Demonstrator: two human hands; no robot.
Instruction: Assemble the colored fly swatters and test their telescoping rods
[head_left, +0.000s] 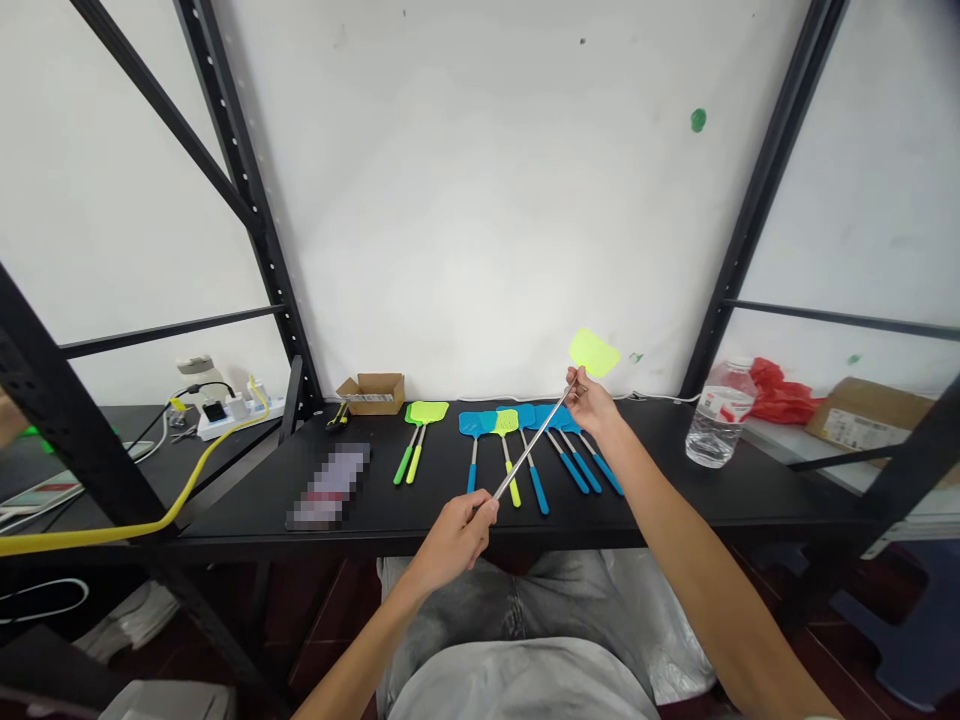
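Note:
A fly swatter with a yellow-green head (595, 352) and a long metal shaft is held up at a slant over the black table. My left hand (456, 535) is closed round its lower end, hiding the handle. My right hand (590, 398) pinches the shaft just below the head. Beneath it on the table lie several blue fly swatters (538, 490), partly overlapping, with a yellow-green fly swatter (507, 424) among them. Further left, a pair of fly swatters lies together: a yellow-green one (430, 412) over one with a green handle (403, 464).
A small open cardboard box (373, 394) and a yellow-black cutter (338, 417) lie at the back left, near a blurred phone-like object (330, 487). A large water bottle (721, 415) stands at the right. Black rack posts (757, 180) flank the table (645, 505); a yellow cable (182, 493) crosses the left side.

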